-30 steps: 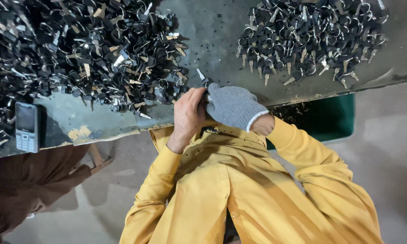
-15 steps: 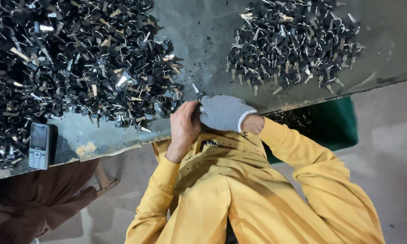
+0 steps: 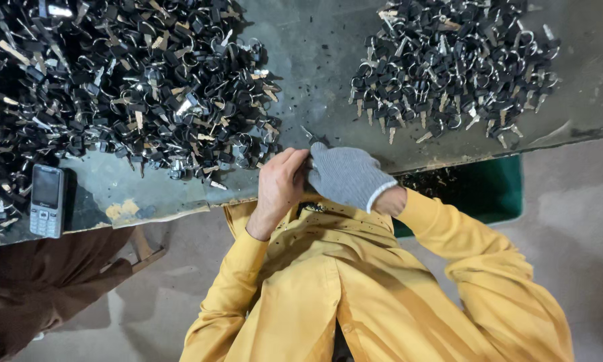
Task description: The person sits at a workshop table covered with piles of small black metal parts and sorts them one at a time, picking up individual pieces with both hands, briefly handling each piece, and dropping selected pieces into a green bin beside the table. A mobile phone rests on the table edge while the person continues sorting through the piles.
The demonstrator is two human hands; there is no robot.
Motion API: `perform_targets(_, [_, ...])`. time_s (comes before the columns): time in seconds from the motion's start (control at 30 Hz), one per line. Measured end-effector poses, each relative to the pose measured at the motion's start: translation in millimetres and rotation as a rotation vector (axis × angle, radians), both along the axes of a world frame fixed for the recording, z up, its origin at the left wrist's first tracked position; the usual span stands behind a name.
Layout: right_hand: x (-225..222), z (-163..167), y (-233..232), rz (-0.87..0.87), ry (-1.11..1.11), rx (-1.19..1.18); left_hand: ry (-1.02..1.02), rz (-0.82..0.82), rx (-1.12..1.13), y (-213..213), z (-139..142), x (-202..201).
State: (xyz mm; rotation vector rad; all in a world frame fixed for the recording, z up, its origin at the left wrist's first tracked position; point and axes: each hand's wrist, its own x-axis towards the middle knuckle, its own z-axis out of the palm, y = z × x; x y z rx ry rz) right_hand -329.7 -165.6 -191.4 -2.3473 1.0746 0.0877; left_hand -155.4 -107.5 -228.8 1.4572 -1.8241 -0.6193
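A worn grey metal table [image 3: 315, 53] fills the far half of the view, its near edge running across the middle of the picture. On its left part spreads the biggest heap, a wide pile of dark keys on rings [image 3: 114, 87]; on the right part lies a smaller, tighter pile of the same keys [image 3: 449, 67], well apart from the first with bare tabletop between them. Near the table edge a person in a yellow long-sleeved shirt [image 3: 355, 288] is seen from above, and just right of the arms a green bin [image 3: 489, 191] sits below the table edge. At the near left corner of the table a grey push-button phone [image 3: 47, 200] lies flat beside the big heap. The two hands meet at the table edge, touching each other: the right hand [image 3: 347, 175] wears a grey knit glove, its fingers curled together, and the bare left hand [image 3: 281, 182] has its fingers bent and pressed close. Between them they pinch a thin metal key [image 3: 309, 136], whose tip sticks out toward the far side, over the bare tabletop.
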Motion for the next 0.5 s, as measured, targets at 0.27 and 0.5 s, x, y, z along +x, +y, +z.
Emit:
perform_targets(0.27, [-13.2,20.9,-1.6,-0.171,-0.011,0.12,0.022,0.05,0.016,3.1,4.0,-3.9])
perform_targets(0.5, [-37.1,37.2,16.5,-0.276,-0.411,0.11,-0.192,-0.005,-0.294,-12.6,21.9,-8.7])
